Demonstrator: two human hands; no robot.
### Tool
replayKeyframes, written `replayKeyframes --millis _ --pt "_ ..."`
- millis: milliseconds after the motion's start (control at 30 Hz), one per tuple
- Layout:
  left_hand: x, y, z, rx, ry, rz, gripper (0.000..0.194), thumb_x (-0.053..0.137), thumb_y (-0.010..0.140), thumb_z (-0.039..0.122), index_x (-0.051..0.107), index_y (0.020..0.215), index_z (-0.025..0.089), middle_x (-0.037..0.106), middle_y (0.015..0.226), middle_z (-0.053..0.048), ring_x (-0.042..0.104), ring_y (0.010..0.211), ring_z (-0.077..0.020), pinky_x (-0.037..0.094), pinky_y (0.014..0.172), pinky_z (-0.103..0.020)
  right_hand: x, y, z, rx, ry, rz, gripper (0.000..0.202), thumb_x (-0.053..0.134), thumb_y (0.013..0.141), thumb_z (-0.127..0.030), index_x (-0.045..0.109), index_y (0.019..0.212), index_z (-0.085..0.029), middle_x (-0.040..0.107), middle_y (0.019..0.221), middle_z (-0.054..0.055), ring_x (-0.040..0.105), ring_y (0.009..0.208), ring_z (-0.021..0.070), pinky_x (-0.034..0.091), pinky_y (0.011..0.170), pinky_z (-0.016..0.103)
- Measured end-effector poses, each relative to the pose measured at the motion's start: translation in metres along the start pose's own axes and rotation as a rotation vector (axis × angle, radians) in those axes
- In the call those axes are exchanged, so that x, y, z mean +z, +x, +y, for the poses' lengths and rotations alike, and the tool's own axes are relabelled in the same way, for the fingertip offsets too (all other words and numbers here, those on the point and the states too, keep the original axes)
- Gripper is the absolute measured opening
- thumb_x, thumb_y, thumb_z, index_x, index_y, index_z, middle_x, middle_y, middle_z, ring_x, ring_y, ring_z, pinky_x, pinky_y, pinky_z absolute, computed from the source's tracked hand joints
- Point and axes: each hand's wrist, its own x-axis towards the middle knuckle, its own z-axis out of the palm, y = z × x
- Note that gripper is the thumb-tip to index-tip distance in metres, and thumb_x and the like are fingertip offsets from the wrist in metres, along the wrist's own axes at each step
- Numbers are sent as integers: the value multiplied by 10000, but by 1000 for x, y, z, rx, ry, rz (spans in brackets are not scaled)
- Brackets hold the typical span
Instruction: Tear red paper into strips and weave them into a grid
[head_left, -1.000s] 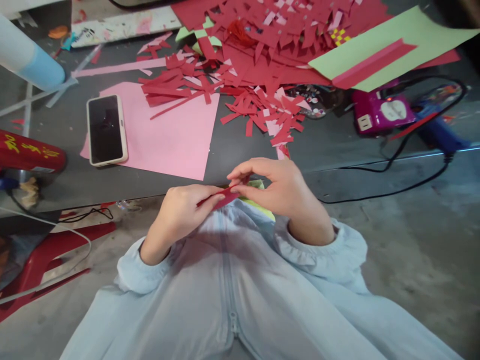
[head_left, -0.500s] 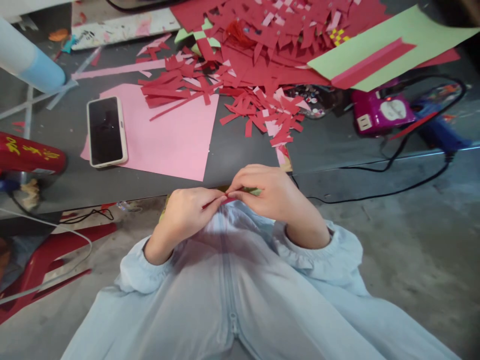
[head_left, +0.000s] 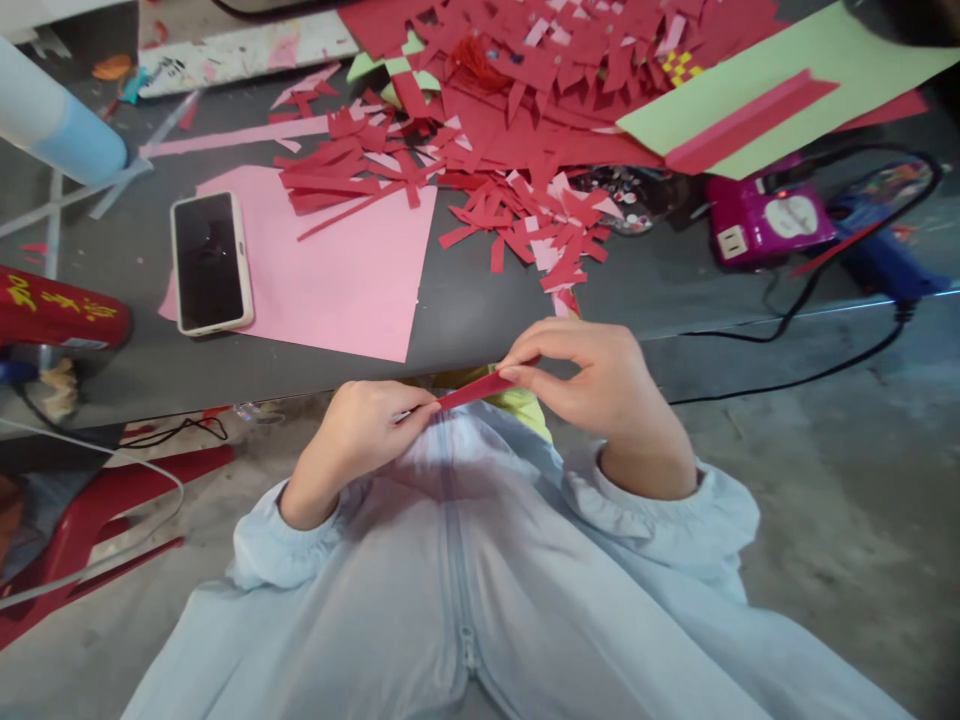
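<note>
A narrow red paper strip [head_left: 472,389] is stretched between my two hands, in front of the table's near edge. My left hand [head_left: 367,425] pinches its left end between thumb and fingers. The strip's other end sits in a pinch of my right hand [head_left: 592,375], slightly higher. Just beyond the hands on the table lie a pink paper sheet [head_left: 337,290] and a pile of cut red and pink paper pieces [head_left: 517,220]. A white-framed phone [head_left: 212,262] rests on the pink sheet's left part.
At the right stand a purple power box [head_left: 772,220] and a blue glue gun [head_left: 877,250] with black cables. Light green paper [head_left: 795,80] carries a folded red strip. A red can [head_left: 64,308] and a blue-white bottle [head_left: 60,115] are at the left, above a red chair [head_left: 82,520].
My right hand has moved right, away from my left hand, and more of the red strip now shows between them. The left hand has barely shifted.
</note>
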Motion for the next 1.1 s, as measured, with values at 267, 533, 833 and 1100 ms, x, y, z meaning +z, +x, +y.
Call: replayKeyframes --millis 267,533,833,1100 --pt "-7 -2 -9 -49 -72 71 161 648 895 295 777 818 237 787 773 22 698 650 -117 489 607 -211 -9 -1 5 90 26 103 149 645 842 -191 663 708 -253 728 752 8 659 703 171 511 662 325" --pt "-23 -8 -14 -57 -94 176 122 679 891 256 774 822 222 776 796 21 703 704 -113 518 672 -214 -13 -2 10 0 -95 62 76 686 835 -218 697 762 -239 726 768 1 660 734 169 515 705 319" --pt "-23 -9 -3 118 132 273 147 669 919 265 771 836 200 767 778 3 707 704 -128 524 646 -228 8 9 -8 -277 -381 -54 159 653 916 -252 790 862 -193 715 797 46 584 762 190 454 695 335" --pt "-17 -7 6 131 285 311 158 639 941 276 758 863 208 787 843 14 722 737 -131 504 623 -235 27 16 -18 -343 -340 -88 185 618 917 -161 781 830 -162 708 799 48 565 747 175 431 667 311"
